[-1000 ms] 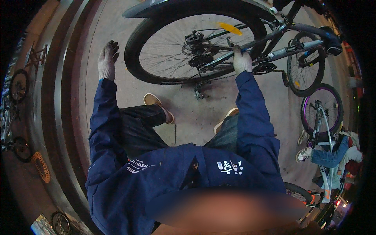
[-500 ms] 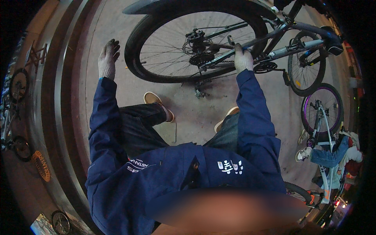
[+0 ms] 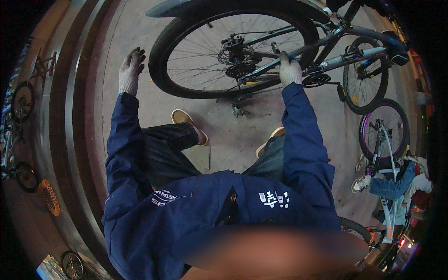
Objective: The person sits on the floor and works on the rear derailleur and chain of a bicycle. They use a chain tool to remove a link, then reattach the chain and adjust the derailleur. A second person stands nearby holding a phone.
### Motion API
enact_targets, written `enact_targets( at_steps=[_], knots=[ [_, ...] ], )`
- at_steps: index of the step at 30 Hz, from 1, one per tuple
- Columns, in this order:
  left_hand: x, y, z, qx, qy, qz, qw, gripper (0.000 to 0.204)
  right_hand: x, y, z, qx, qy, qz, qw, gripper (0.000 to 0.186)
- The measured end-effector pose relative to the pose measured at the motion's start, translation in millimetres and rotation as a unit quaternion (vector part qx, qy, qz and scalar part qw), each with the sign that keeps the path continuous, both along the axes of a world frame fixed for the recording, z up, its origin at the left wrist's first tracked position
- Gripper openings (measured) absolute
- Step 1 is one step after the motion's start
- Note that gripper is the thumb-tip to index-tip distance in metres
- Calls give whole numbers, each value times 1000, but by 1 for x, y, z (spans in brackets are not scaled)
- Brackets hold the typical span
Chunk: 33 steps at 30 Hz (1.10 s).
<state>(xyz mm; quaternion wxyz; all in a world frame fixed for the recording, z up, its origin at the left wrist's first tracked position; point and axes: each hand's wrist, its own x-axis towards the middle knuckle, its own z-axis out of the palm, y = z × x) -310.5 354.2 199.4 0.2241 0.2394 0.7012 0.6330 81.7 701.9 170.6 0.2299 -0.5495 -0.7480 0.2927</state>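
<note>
A dark grey bicycle leans across the upper middle, its rear wheel (image 3: 157, 58) toward me. My right hand (image 3: 290, 71), in a pale knit glove, is closed around the rear part of the bicycle frame (image 3: 322, 41). My left hand (image 3: 130, 72), gloved with dark fingertips, hovers just left of the tyre without touching it. Its fingers are stretched out and hold nothing. Between the hands show the rear sprockets (image 3: 240, 71), and below them the rear derailleur (image 3: 240, 111) with the chain. Some right-hand fingers are hidden behind the tube.
Steps with a metal edge (image 3: 70, 116) run along the left. Beyond them stand other bicycles. At right are the bicycle's front wheel (image 3: 365, 107), a pale bicycle with a purple-rimmed wheel (image 3: 363, 133), and a person in jeans (image 3: 392, 186) beside it. A pedal crank (image 3: 317, 80) sticks out near my right hand.
The rear wheel has turned: the small valve stem once at its left rim is now at the upper rim. Both hands have stayed nearly where they were.
</note>
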Motion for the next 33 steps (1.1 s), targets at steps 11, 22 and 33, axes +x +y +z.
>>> enact_targets(
  at_steps=[11, 22, 33],
  knots=[
    [2, 0, -1, -28, 9, -9, 1000, 58, -1, -4, 8, -14, -12, 10, 1000, 67],
    [-2, -2, -9, -99, 57, -65, 991, 62, 0, 11, -10, -21, -1, -6, 1000, 76],
    [-2, 1, -18, -54, 36, -131, 989, 74, -1, 2, 4, -43, -10, -15, 999, 79]
  ],
)
